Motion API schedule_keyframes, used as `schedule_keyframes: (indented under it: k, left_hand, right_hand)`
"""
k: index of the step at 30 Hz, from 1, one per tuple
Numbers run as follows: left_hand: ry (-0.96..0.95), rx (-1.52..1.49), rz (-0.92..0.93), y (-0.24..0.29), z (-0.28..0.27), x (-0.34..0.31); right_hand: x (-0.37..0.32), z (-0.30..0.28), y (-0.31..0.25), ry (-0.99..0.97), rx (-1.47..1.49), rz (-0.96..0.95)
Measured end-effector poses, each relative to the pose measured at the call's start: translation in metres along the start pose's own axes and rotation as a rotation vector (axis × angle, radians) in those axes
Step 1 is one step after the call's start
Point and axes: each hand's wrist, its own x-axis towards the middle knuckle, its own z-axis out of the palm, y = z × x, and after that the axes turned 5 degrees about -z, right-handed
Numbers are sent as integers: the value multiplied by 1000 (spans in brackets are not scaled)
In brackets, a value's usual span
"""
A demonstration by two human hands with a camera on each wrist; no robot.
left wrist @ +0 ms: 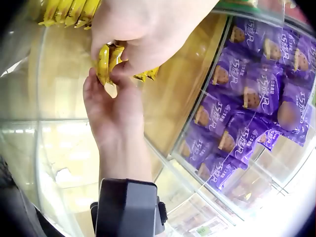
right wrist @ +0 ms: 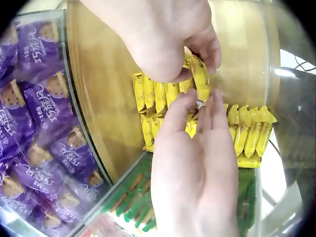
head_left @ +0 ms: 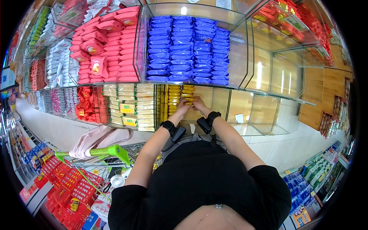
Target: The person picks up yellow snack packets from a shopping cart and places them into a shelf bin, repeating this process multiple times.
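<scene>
Both hands meet over a few yellow packets (left wrist: 103,63) at the lower bin. My left hand (head_left: 181,109), the upper hand (left wrist: 140,27) in the left wrist view, grips their ends between thumb and fingers. My right hand (head_left: 199,104), below it (left wrist: 116,108) in that view, pinches the same small bunch from the other side. In the right wrist view one packet (right wrist: 200,76) stands tilted between the right hand (right wrist: 170,44) and the left hand (right wrist: 195,163). Rows of yellow packets (right wrist: 159,94) lie around and under the hands.
Blue-purple packets (head_left: 182,50) are stacked behind glass on the upper shelf, with pink packets (head_left: 119,50) beside them. Cream and green packets (head_left: 128,103) fill the bin at left. A cart with a green handle (head_left: 103,150) stands by my left arm. Clear dividers (head_left: 229,105) edge the bins.
</scene>
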Motion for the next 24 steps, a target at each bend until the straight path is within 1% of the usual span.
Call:
schedule_keyframes:
  k: [2,4,5,7,8,10,11,12,13,16,18,19,21,22,23,24]
  left_hand:
    - [13,39,22,1,0,-2]
    - [-15,78,-46,4,-2,-3]
    - [-16,79,-47,3,-2,-2]
    - [-81,-20,-132,-1,-5,2]
    - [-82,-19,-133,-4,-6,3]
    - [-133,-162,-147,-4,-8,0]
    - [-134,-161,-149,-3,-8,-1]
    - [-142,-155,-188,-2,-9,0]
    - [-150,-148,-227,-1,-10,0]
    - [-153,-94,-256,1,-13,1]
    - [-162,-96,-247,0,-15,2]
    - [-171,-99,-239,-2,-16,3]
    - [-151,-107,-229,-6,-15,6]
    - [-130,-115,-218,-7,-15,6]
    - [-130,-115,-218,-5,-13,4]
    - [-123,-101,-226,-3,-12,3]
  right_hand:
    - [-2,0,-2,-2,30,2]
    - [-3,0,-2,-3,60,4]
    - [-3,1,-3,-7,73,10]
    - [-2,1,-2,-10,88,17]
    - [-2,0,-1,-34,110,6]
    - [-3,1,-2,-57,134,-4]
    - [-4,2,-3,-44,113,-6]
    - [-4,2,-4,-31,92,-9]
    - [-5,2,-5,-31,93,-8]
    - [-7,0,-9,-35,133,39]
    - [-7,1,-7,56,172,69]
    - [-6,0,-6,57,172,69]
    - [2,-3,-1,166,-87,60]
    - [14,-5,11,166,-87,59]
    - [31,-9,28,162,-153,-19]
    - [33,-10,29,158,-219,-98]
